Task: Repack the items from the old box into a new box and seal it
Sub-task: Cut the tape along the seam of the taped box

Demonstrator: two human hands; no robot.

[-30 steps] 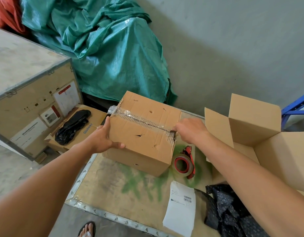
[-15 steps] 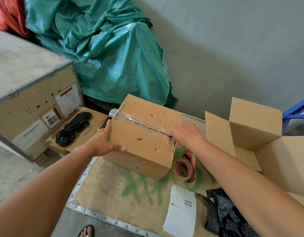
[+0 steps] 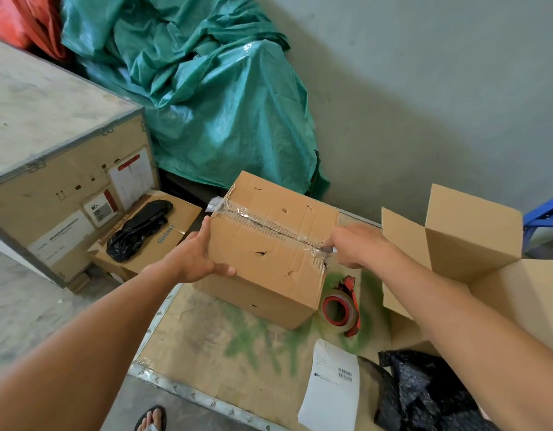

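The old box (image 3: 269,253) sits on the tabletop (image 3: 206,337) close to its left edge. It is a closed brown carton, punctured and torn in several spots on its top and front. A wrinkled strip of clear tape (image 3: 262,227) runs along the centre seam, and its far-left end curls loose over the edge. The left hand (image 3: 191,259) grips the box's near left corner, thumb along the upper front edge and fingers wrapped round the side. The right hand (image 3: 356,247) is clenched on a small cutter (image 3: 330,249); only its pale tip shows, set at the right end of the taped seam. A red tape dispenser (image 3: 342,309) stands just beside the box's right front corner. The new box (image 3: 474,241), flaps up and open, stands further right, apart from the old one. A paper label (image 3: 331,387) and a black bag (image 3: 424,396) lie by the near edge. Bare, green-stained tabletop stretches in front of the box to the metal trim. A wooden crate (image 3: 51,150) and a green tarp (image 3: 222,104) close in the left and back.
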